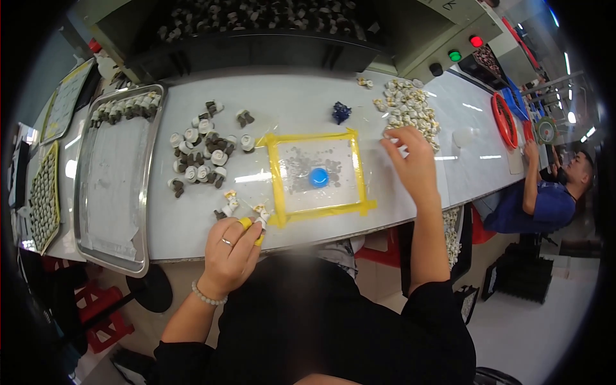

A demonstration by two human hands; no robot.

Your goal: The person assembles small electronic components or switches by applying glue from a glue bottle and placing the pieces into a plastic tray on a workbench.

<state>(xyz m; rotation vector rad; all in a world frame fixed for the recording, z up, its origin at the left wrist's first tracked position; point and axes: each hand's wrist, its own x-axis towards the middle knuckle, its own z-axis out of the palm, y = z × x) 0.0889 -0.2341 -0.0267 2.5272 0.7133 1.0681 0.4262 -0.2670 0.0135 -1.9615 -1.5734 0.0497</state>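
Observation:
My left hand (232,250), with yellow covers on two fingertips, is closed on a small white figurine (260,213) with an orange-yellow top, near the table's front edge. A similar figurine (230,203) stands just beyond those fingers. My right hand (416,163) hovers beside a pile of small white-and-yellow pieces (410,109). Its thumb and forefinger curl together in a pinch; whatever is between them is too small to make out. Between my hands lies a clear sheet framed by yellow tape (277,186), with grey smudges and a round blue piece (319,178) on it.
Several white-and-dark pieces (204,151) cluster on the left, beside a metal tray (149,186) with a row of figurines. A dark blue lump (341,113) sits behind the taped sheet. A machine (256,54) stands at the back. Another person (539,199) works at the right.

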